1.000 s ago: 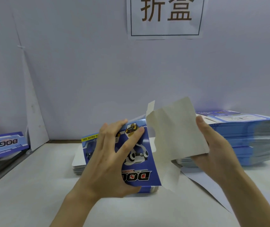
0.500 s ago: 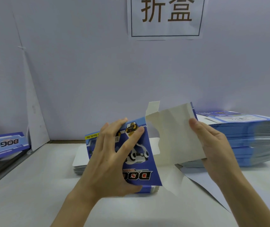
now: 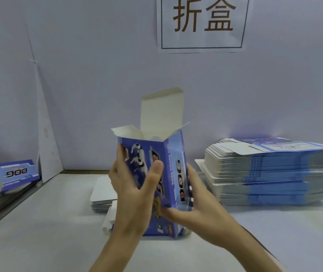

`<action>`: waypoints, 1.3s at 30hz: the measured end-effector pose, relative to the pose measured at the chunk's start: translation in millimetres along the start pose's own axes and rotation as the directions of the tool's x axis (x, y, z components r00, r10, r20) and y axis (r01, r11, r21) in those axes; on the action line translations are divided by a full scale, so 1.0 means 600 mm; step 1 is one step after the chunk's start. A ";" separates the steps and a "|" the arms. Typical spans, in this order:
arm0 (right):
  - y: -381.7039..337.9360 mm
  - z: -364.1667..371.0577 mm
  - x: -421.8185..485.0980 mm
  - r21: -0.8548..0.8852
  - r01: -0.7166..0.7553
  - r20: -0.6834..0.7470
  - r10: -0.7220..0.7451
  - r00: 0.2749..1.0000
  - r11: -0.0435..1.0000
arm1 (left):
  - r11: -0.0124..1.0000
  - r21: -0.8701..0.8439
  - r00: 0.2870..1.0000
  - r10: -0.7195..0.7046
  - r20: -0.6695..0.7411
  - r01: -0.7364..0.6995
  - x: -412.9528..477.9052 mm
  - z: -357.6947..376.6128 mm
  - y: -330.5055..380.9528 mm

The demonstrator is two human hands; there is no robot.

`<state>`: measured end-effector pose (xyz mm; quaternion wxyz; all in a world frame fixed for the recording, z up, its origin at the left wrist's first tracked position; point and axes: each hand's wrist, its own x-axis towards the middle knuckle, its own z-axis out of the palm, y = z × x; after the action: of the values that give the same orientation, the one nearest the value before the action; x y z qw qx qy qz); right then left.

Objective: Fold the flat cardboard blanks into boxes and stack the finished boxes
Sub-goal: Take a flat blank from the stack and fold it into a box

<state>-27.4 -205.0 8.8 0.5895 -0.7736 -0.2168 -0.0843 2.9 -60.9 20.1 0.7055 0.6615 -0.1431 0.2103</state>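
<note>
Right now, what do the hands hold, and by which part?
The blue box: left hand grips its left edge, right hand its lower right side.

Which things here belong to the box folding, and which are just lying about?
Job: half-folded box, held by left hand and right hand; tall stack of flat blanks; low white stack; DOG box far left.
Lying about: wall sign; leaning white board.

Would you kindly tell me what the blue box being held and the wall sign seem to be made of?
Blue printed cardboard box: probably thin paperboard, smooth printed outside, plain matte off-white inside, with sharp creases. White wall sign with dark characters: seemingly ordinary matte paper, thin and flat.
</note>
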 end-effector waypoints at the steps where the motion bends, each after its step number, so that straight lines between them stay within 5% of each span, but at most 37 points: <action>1: -0.001 -0.005 0.002 0.032 0.024 -0.070 -0.022 0.997 0.999 | 0.998 -0.062 0.999 -0.019 0.030 0.021 0.003 -0.005 0.001; 6: -0.001 -0.044 0.005 0.311 -0.042 -0.069 0.067 0.995 0.949 | 0.995 -0.038 0.971 -0.085 0.222 0.095 0.025 -0.030 0.002; 10: 0.008 -0.053 0.005 0.301 -0.077 -0.056 0.099 0.994 0.950 | 0.988 0.006 0.918 -0.147 0.368 0.156 0.028 -0.031 -0.012; 16: 0.017 -0.057 0.006 0.298 -0.123 -0.086 0.155 0.984 0.947 | 0.991 -0.107 0.976 -0.062 0.208 0.085 0.022 -0.021 -0.025; 36: 0.013 -0.052 0.006 0.308 -0.122 -0.130 0.169 0.977 0.943 | 0.998 -0.065 0.990 -0.010 0.141 0.019 0.023 -0.026 -0.035; 39: 0.007 -0.042 0.007 0.281 -0.066 -0.262 0.143 0.954 0.957 | 0.999 0.038 0.989 -0.015 0.149 0.010 0.027 -0.029 -0.039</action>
<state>-18.4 -229.1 14.1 0.7174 -0.6771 -0.0992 -0.1307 27.3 -43.0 6.1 0.6815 0.6895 -0.1874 0.1583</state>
